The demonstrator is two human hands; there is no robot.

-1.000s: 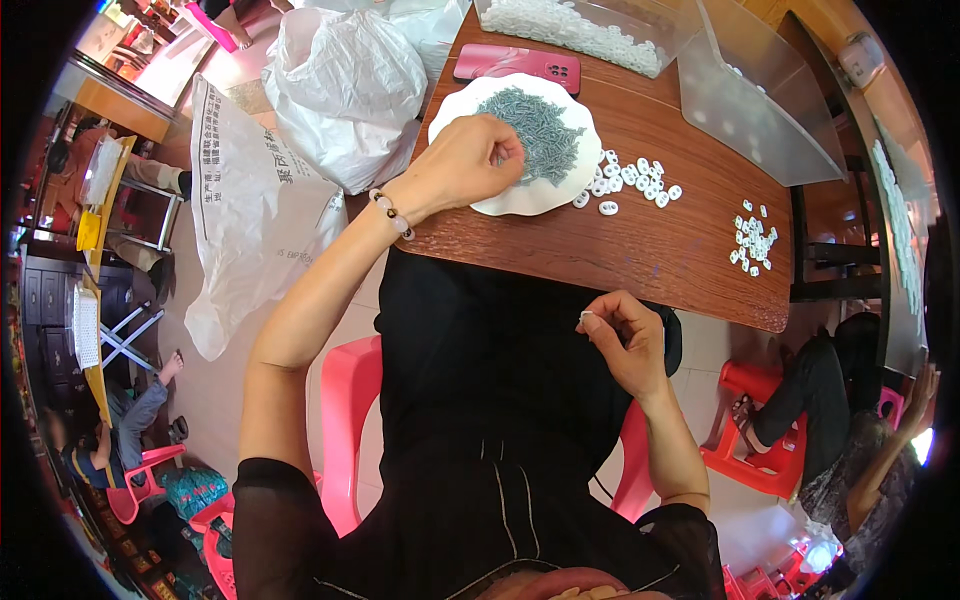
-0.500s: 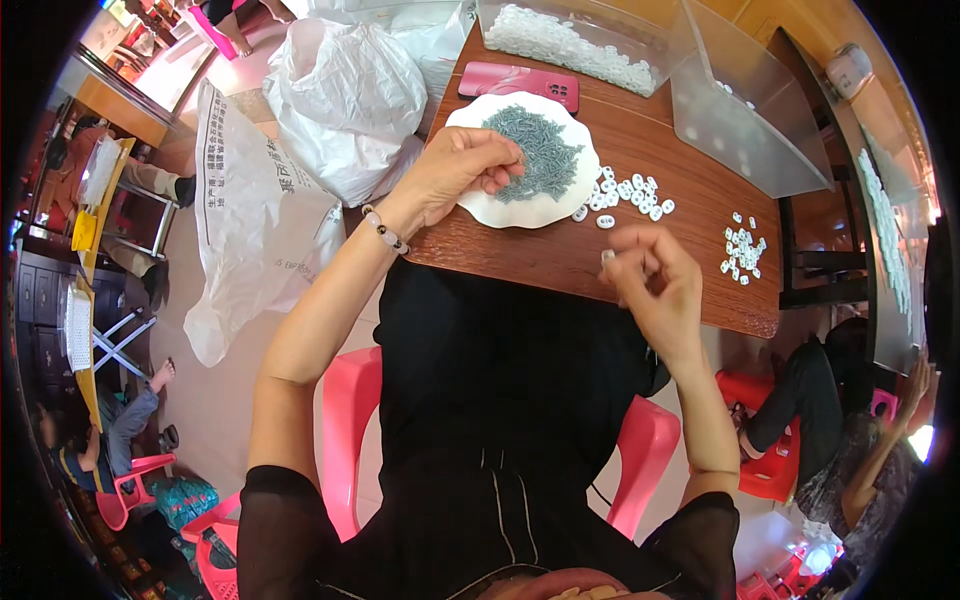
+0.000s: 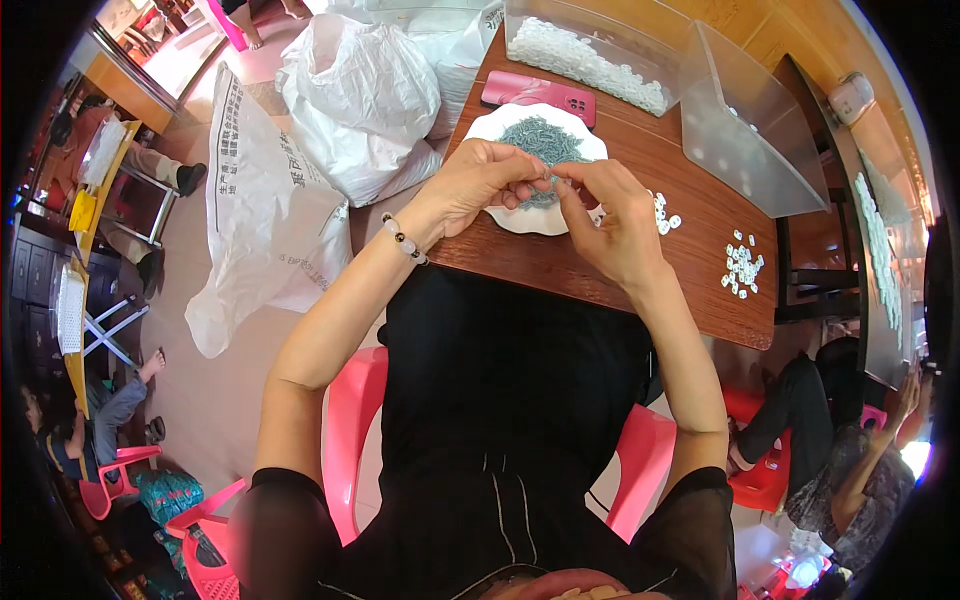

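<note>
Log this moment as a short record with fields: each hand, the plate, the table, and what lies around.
left hand: fingertips pinched together over the plate, bead bracelet on wrist
right hand: fingertips meeting the left's; anything held is too small to tell
plate: white, heaped with small grey pieces
table: brown wood
around: pink phone, clear bin of white pieces, loose white pieces

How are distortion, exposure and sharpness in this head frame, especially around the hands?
Head view: strong fisheye bending at the table edges; black corners; daylight blows out the white bags; left hand and right hand are central and fairly sharp, though what they pinch is too small to tell.
</note>
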